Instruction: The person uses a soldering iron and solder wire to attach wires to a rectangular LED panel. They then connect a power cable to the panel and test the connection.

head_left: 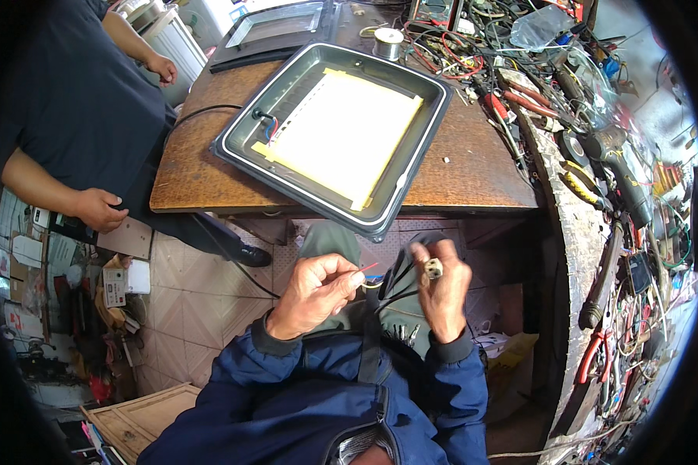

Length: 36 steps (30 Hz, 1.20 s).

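Note:
I sit with both hands over my lap, below the table's near edge. My left hand (322,291) is closed, thumb against forefinger, pinching thin coloured wires; a red wire (370,266) sticks out past the fingertips, and blue and yellowish strands show beside it. These strands lie at the end of a black cable (395,296) that runs toward my right hand (444,293). That hand is closed around a small pale, round piece (433,269) with dark holes in its end, perhaps a plug or socket. Its fingers are slightly blurred.
A black rectangular housing (436,116) with a pale taped panel lies on the wooden table (473,186). Behind it stand a solder spool (388,44) and a black frame (271,35). Tools and cables, including red-handled pliers (593,356), crowd the right. Another person (77,116) stands left.

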Available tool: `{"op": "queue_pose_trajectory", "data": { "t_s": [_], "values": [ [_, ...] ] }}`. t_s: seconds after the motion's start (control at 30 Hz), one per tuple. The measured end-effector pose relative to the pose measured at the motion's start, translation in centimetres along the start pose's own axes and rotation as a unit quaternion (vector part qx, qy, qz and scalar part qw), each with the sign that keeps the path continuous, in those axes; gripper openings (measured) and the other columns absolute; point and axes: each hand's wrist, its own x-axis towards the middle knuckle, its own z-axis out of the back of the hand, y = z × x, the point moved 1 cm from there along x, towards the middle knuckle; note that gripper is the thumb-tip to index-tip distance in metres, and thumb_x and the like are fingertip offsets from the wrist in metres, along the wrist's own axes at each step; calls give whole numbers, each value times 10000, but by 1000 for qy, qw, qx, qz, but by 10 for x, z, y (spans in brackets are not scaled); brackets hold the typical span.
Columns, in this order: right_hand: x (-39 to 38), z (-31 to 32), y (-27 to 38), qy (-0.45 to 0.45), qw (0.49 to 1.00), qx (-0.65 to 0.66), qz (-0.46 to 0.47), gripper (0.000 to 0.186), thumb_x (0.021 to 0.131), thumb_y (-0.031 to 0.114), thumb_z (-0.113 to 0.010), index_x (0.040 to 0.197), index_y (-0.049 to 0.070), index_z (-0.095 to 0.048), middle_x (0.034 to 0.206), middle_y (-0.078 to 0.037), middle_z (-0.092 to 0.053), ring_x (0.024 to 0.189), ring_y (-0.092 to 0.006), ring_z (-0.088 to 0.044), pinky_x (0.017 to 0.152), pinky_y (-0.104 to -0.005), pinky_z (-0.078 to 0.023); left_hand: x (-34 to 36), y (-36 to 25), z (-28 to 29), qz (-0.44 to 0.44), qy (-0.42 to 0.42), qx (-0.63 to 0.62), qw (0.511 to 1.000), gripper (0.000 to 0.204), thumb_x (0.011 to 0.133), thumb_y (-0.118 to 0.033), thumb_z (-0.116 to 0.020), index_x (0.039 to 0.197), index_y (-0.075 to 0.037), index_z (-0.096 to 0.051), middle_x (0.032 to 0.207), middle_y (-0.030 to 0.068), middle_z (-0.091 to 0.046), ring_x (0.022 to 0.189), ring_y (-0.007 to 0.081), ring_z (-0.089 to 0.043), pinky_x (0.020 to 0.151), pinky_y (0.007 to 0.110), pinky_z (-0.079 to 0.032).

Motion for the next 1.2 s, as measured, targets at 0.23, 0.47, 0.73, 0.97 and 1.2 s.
{"op": "queue_pose_trajectory", "data": {
  "t_s": [0.23, 0.47, 0.73, 0.97, 1.2],
  "values": [
    [30, 58, 15, 215, 976, 12, 28, 635, 879, 244, -784, 1350, -33, -461, 1101, -325, -676, 981, -516, -671, 870, -512, -544, -3, -8, 15, -9, -3, 53, 999, 196, 1018, -175, -714, 978, 17, -700, 741, -22, -633, 608, 16, -517, 527, 202, -407],
    [45, 109, 15, 210, 977, -10, 27, 204, 1007, 192, -696, 991, -11, -709, 791, -168, -676, 697, -221, -648, 672, -356, -515, -2, -17, 22, -39, 10, 115, 993, 206, 1018, -162, -718, 985, 41, -715, 751, -61, -592, 682, 1, -470, 570, 209, -381],
    [23, 77, -36, 351, 885, 286, -110, 273, 1053, 224, -640, 985, -30, -712, 787, -19, -648, 669, -82, -503, 609, -275, -415, 11, -14, 4, -18, 101, 136, 985, 189, 1014, -135, -712, 963, 47, -699, 779, -47, -599, 728, 12, -492, 620, 213, -412],
    [-6, 27, -39, 277, 769, 541, -196, 340, 997, 351, -674, 936, 25, -599, 789, -19, -567, 634, -83, -426, 572, -246, -362, 15, -10, -4, -24, 118, 139, 983, 191, 1030, -157, -701, 957, 19, -698, 772, -63, -585, 707, 10, -469, 609, 212, -387],
    [-17, 29, -5, 153, 934, 323, -2, 238, 786, -92, -836, 990, 15, -773, 702, 24, -624, 607, -45, -513, 544, -241, -402, 17, -8, -5, 2, 114, 136, 984, 200, 1021, -141, -701, 967, 51, -694, 810, -24, -622, 764, 30, -524, 656, 225, -447]
  ]
}}
